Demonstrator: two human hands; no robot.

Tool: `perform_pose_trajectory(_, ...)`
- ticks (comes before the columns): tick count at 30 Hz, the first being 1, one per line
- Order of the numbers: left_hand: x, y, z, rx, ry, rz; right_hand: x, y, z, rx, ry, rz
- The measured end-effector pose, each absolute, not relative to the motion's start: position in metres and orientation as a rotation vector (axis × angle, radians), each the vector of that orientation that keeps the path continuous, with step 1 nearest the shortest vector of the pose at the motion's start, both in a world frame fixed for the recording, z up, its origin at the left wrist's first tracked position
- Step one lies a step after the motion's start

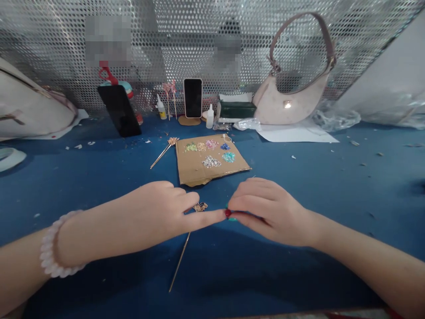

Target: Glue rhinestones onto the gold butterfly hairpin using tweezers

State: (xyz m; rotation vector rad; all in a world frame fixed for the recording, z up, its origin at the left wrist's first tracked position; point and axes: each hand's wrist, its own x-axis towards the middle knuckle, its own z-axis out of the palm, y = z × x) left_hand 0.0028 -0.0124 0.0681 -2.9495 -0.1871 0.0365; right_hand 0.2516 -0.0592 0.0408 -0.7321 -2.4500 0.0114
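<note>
My left hand (159, 208), with a pale bead bracelet (49, 248) at the wrist, is closed on a gold hairpin. The ornate head of this hairpin (201, 207) shows between the curled finger and the outstretched digit, and its thin stem slants down toward me. At the tip of that digit is a small red spot (227, 213); whether it is a nail or a bead I cannot tell. My right hand (268, 208), with teal nails, pinches at the red spot. Beyond the hands, a cardboard sheet (192, 170) carries several little piles of coloured beads or chips.
Another gold hairpin (161, 153) lies left of the cardboard. Farther back are two phones (119, 110), glue bottles (210, 117), a dark green box (236, 110), a pale handbag (282, 104) and a perforated metal panel (199, 53). A tape roll (13, 160) sits far left.
</note>
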Motion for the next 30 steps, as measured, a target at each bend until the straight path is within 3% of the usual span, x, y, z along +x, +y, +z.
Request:
perform_pose_trajectory(5, 0.003, -0.014, 0.066, -2.957, -0.181, 0.056, 0.251, -0.060, 0.040, -0.686, -2.562, -0.130)
perform_pose_trajectory(22, 0.002, -0.014, 0.065, -2.959, -0.177, 0.074, 0.252, -0.060, 0.039, -0.772, -2.538, 0.004)
perform_pose_trajectory(27, 0.004, -0.020, 0.065, -2.938, -0.165, 0.069, 0.250, -0.062, 0.040, -0.818, -2.583, 0.126)
perform_pose_trajectory(30, 0.005, -0.024, 0.064, -2.936, -0.159, 0.063, 0.249, -0.062, 0.042, -0.862, -2.595, 0.397)
